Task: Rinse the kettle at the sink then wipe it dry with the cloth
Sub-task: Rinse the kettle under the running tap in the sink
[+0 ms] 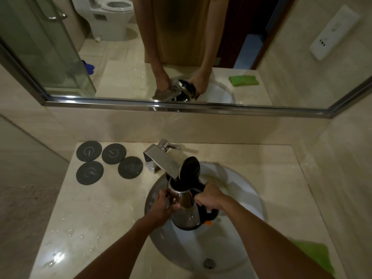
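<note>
A steel kettle [186,210] with a black handle and an open black lid hangs over the white sink basin [241,188], its mouth tilted up under the chrome tap spout [163,161]. My right hand [209,197] is shut around the kettle's black handle. My left hand [161,206] presses against the kettle's steel side near the rim. A green cloth [314,254] lies on the counter at the right, partly hidden behind my right forearm. I cannot tell whether water is running.
Several dark round coasters [108,162] lie on the marble counter [90,218] left of the tap. The sink drain [209,263] sits near the front. A large mirror [181,47] spans the back wall above the tap.
</note>
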Demonstrator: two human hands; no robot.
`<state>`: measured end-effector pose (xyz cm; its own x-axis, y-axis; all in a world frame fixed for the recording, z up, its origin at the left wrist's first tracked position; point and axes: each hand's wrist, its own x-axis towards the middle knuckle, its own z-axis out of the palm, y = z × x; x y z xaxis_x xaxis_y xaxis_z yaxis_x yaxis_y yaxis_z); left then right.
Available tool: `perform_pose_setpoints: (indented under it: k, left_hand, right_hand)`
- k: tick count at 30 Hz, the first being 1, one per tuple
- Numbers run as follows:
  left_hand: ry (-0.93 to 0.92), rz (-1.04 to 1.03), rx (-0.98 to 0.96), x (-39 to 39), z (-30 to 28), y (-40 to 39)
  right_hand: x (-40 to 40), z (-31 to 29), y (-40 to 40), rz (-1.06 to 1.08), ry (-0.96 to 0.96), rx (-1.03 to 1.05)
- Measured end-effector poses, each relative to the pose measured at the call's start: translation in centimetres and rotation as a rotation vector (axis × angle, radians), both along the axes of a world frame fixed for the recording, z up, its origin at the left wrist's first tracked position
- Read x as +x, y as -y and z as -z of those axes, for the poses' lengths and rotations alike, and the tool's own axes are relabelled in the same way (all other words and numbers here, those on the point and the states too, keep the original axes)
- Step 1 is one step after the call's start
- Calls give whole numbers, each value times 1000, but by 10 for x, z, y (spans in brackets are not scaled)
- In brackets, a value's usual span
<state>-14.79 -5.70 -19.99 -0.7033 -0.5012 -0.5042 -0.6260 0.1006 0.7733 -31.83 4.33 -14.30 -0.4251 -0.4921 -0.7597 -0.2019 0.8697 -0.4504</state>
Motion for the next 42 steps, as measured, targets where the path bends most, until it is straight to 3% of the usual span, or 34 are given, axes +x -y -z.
perform_pose_setpoints:
  k: [42]
  left_hand:
    - [-14,10,-19,0,-4,-1]
  right_hand:
    - [-2,7,-4,29,44,14]
